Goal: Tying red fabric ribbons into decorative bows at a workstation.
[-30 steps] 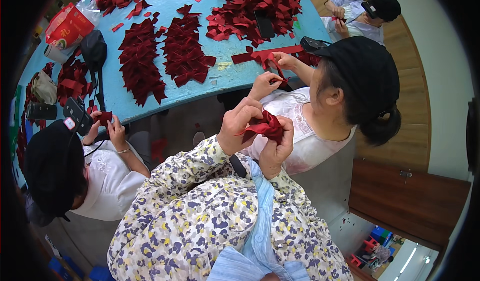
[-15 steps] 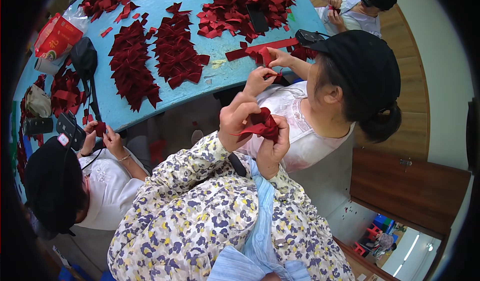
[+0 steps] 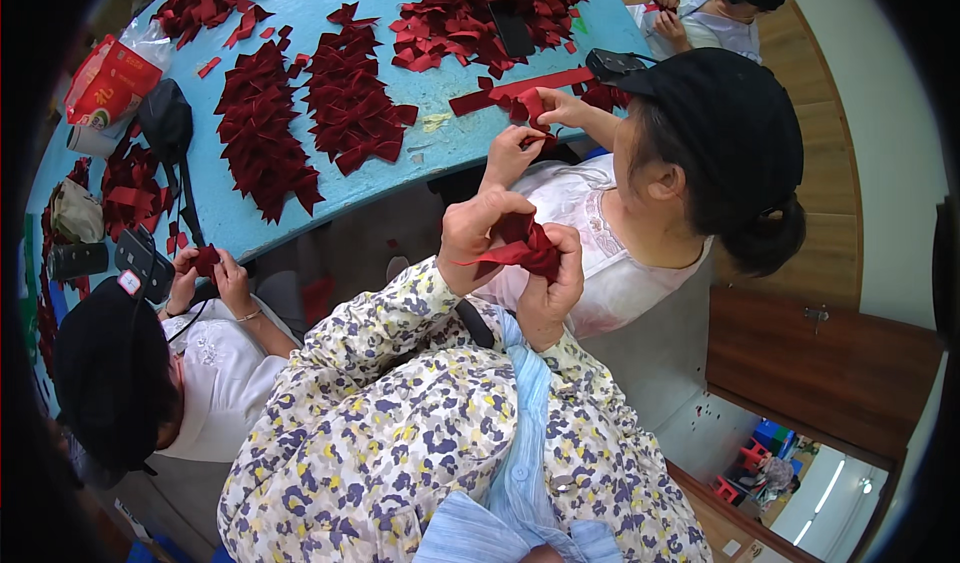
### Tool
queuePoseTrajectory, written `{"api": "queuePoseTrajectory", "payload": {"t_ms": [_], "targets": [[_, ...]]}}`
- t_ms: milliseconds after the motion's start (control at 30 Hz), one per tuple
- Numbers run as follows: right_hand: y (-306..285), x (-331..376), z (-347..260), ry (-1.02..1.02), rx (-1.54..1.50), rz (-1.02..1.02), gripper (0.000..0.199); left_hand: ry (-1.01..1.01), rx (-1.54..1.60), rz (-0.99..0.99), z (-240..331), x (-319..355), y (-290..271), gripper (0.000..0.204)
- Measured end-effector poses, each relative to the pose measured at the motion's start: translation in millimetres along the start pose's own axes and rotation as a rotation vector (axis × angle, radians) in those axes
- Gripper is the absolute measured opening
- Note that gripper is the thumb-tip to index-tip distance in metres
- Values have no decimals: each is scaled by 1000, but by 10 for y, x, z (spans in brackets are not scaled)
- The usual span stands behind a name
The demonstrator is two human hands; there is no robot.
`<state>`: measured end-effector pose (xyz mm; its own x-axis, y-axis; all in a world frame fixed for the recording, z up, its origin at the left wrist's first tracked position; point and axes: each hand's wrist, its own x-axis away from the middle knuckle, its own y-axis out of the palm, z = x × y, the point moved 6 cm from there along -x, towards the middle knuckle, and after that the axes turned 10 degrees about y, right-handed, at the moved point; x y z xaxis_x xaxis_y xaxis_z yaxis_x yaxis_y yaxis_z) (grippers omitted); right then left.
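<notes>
My left hand [image 3: 480, 238] and my right hand [image 3: 555, 298] are raised in front of my chest, both pinching a folded dark red ribbon piece [image 3: 522, 245]. One ribbon tail sticks out to the left below my left fingers. My patterned sleeves come up from the lower edge. The blue table [image 3: 430, 123] lies beyond my hands, out of reach of the ribbon I hold.
Piles of dark red ribbon bows [image 3: 350, 103] cover the blue table. A person in a black cap [image 3: 720, 123] on my right folds a red strip [image 3: 520, 91]. Another person [image 3: 110, 373] on my left holds a ribbon piece. A red bag [image 3: 105, 83] and black pouch [image 3: 165, 123] sit at the table's left end.
My hands stay together on the ribbon, my fingers shifting around it. The person on the right has brought both hands closer to the red strip at the table edge.
</notes>
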<state>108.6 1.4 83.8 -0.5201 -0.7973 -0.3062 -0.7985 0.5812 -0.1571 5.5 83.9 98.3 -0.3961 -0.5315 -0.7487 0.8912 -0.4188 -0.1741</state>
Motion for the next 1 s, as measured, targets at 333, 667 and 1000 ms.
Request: {"api": "queuePoseTrajectory", "payload": {"t_ms": [333, 667, 1000], "targets": [[-77, -84, 211, 104, -61, 52, 35, -255, 648, 367, -263, 145, 294, 35], [-415, -255, 248, 133, -10, 97, 27, -235, 431, 336, -286, 17, 597, 25], [-655, -354, 266, 233, -11, 45, 18, -71, 263, 168, -197, 23, 801, 33]]}}
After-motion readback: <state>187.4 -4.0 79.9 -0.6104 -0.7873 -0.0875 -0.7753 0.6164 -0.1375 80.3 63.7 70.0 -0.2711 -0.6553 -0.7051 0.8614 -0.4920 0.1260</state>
